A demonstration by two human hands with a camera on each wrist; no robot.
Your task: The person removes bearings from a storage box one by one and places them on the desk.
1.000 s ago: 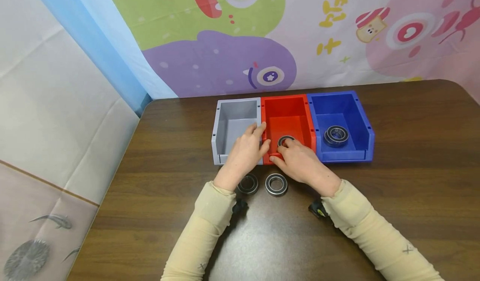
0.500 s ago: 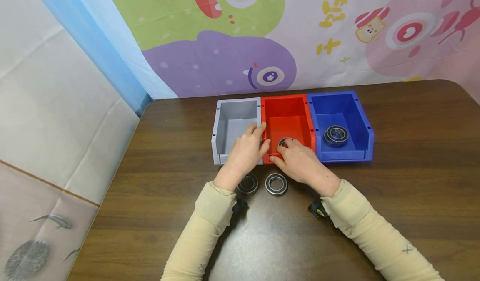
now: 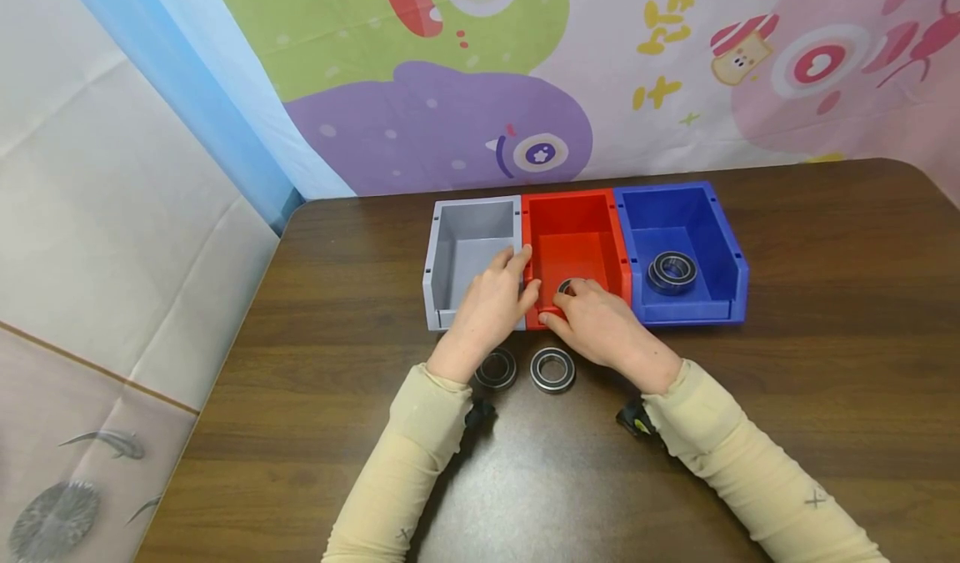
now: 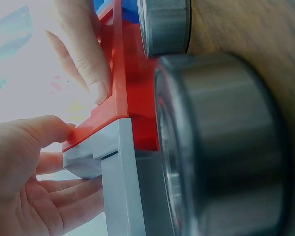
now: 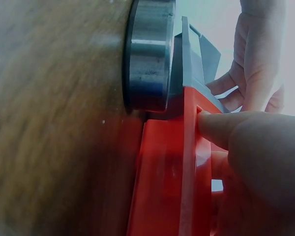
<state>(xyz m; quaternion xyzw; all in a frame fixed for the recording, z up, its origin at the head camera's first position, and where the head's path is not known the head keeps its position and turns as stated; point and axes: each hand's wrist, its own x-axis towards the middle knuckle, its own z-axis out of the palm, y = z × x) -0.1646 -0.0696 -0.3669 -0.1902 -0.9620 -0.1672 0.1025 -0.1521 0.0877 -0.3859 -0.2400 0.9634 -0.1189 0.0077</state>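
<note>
My right hand (image 3: 600, 321) reaches over the front of the red bin (image 3: 573, 250). Its fingers curl onto a ball bearing (image 3: 563, 285) lying inside, and they cover much of that ring. The thumb (image 5: 219, 127) rests at the bin's front lip in the right wrist view. Over the wall between the red bin and the grey bin (image 3: 432, 267) lies my left hand (image 3: 489, 296), thumb on the red side, fingers loosely spread toward the grey. On the table before the bins are two more bearings, one mid-front (image 3: 537, 371) and one (image 3: 511, 369) partly behind the left wrist.
A blue bin (image 3: 720, 254) adjoins the red one and contains stacked bearings (image 3: 690, 274). All three bins stand side by side near the back of the brown wooden table (image 3: 825, 338). Behind hangs a cartoon-printed cloth (image 3: 450, 129).
In the red bin, less of the bearing shows beside the right fingers, as it has shifted slightly toward the hand. The left hand and the other bearings look unmoved.
</note>
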